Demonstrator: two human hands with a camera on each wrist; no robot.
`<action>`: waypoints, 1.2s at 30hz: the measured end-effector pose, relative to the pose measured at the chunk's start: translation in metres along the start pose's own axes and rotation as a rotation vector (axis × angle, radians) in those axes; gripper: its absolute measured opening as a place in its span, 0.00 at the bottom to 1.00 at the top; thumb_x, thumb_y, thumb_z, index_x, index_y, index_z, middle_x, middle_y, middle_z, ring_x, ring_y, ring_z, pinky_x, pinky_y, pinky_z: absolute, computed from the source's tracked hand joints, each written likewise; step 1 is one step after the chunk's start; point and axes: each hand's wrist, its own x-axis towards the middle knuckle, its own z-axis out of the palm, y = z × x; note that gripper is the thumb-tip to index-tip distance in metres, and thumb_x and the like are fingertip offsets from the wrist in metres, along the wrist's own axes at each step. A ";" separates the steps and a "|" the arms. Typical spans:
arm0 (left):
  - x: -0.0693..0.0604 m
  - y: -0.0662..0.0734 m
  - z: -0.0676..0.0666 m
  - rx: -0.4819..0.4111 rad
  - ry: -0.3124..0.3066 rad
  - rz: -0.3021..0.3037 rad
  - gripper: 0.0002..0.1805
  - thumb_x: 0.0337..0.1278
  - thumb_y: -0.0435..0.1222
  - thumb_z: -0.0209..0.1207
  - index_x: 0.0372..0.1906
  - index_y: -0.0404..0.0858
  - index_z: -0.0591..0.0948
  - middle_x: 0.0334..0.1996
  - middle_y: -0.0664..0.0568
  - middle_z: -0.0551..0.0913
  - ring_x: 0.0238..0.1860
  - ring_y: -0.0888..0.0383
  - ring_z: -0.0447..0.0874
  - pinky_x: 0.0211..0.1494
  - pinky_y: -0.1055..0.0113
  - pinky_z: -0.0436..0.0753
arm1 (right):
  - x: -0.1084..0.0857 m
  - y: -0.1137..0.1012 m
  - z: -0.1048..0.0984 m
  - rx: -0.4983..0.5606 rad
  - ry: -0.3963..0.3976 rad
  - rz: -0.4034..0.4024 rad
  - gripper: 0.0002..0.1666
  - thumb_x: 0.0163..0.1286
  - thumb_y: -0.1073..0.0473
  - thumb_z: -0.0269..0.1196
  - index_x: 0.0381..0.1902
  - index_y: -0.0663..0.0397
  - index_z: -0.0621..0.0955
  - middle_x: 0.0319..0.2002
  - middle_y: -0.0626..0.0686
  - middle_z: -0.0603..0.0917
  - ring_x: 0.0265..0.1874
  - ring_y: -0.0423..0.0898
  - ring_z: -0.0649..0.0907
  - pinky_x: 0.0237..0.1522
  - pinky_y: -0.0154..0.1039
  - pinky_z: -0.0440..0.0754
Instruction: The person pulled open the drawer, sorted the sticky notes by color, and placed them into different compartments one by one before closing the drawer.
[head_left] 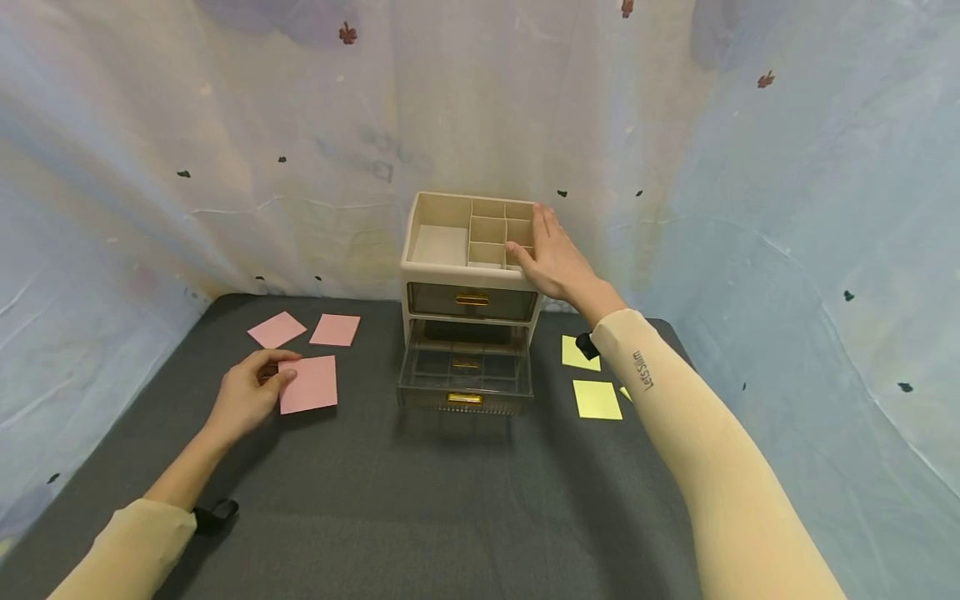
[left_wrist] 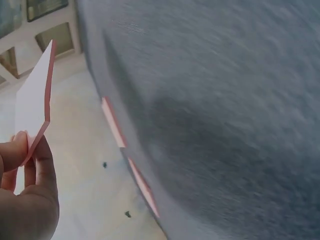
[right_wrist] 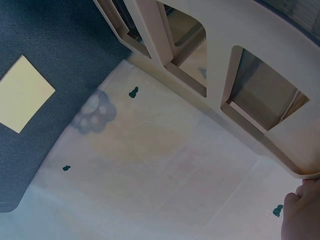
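Observation:
In the head view my left hand (head_left: 251,393) pinches a square pink sticky-note pad (head_left: 309,385) by its edge, thumb against fingers. The left wrist view shows the pad (left_wrist: 39,92) raised off the table, its pale face and pink edge visible. My right hand (head_left: 561,258) rests on the top right rim of a cream desktop organizer (head_left: 468,273). Its fingers look fairly straight, and the thumb reaches over the small compartments. Only part of this hand (right_wrist: 302,212) appears in the right wrist view. The organizer's clear lower drawer (head_left: 465,383) is pulled out; its upper drawer (head_left: 435,302) is closed.
Two more pink pads, one (head_left: 276,330) and another (head_left: 334,330), lie behind my left hand. Right of the organizer are yellow pads, one (head_left: 597,400) nearer and one (head_left: 576,354) farther; another is mostly hidden by my forearm. A patterned curtain (head_left: 300,233) surrounds the dark table (head_left: 360,517).

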 end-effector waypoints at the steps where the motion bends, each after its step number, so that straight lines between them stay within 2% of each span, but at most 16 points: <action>1: 0.000 0.003 -0.001 -0.012 0.005 -0.008 0.13 0.75 0.34 0.61 0.58 0.35 0.84 0.47 0.38 0.84 0.39 0.71 0.77 0.36 0.83 0.75 | 0.000 0.000 0.000 -0.001 0.000 0.000 0.56 0.80 0.26 0.36 0.83 0.57 0.30 0.84 0.60 0.34 0.83 0.52 0.36 0.82 0.48 0.40; 5: 0.001 0.014 -0.002 -0.049 0.028 -0.031 0.14 0.76 0.36 0.60 0.59 0.35 0.83 0.44 0.40 0.84 0.36 0.68 0.76 0.33 0.80 0.76 | 0.000 0.000 -0.001 -0.004 0.000 0.000 0.56 0.80 0.26 0.36 0.83 0.57 0.31 0.84 0.60 0.34 0.83 0.52 0.36 0.82 0.48 0.39; 12: 0.002 0.035 0.001 -0.115 0.099 -0.045 0.15 0.75 0.38 0.62 0.59 0.35 0.84 0.40 0.47 0.82 0.36 0.65 0.75 0.33 0.79 0.73 | -0.001 0.001 -0.002 -0.008 -0.002 0.002 0.56 0.80 0.26 0.36 0.83 0.57 0.32 0.84 0.58 0.34 0.83 0.52 0.37 0.82 0.48 0.40; 19: 0.006 0.059 0.005 -0.223 0.149 -0.047 0.15 0.73 0.36 0.64 0.57 0.33 0.84 0.36 0.53 0.78 0.34 0.62 0.74 0.32 0.78 0.73 | -0.003 0.003 -0.003 -0.014 0.005 0.000 0.56 0.80 0.27 0.37 0.84 0.58 0.33 0.84 0.56 0.32 0.83 0.51 0.36 0.83 0.48 0.40; 29: 0.012 0.085 0.011 -0.329 0.156 -0.005 0.16 0.70 0.29 0.65 0.59 0.31 0.84 0.39 0.53 0.79 0.32 0.64 0.73 0.31 0.79 0.73 | -0.004 0.002 -0.004 -0.002 0.004 0.000 0.56 0.80 0.26 0.37 0.84 0.58 0.33 0.84 0.56 0.32 0.83 0.51 0.36 0.83 0.49 0.40; 36: 0.014 0.106 0.014 -0.434 0.134 0.010 0.16 0.70 0.30 0.64 0.59 0.29 0.83 0.36 0.54 0.78 0.31 0.64 0.73 0.32 0.79 0.74 | -0.003 0.003 -0.003 -0.013 0.007 -0.001 0.56 0.80 0.26 0.37 0.84 0.57 0.32 0.84 0.56 0.32 0.83 0.50 0.35 0.83 0.48 0.40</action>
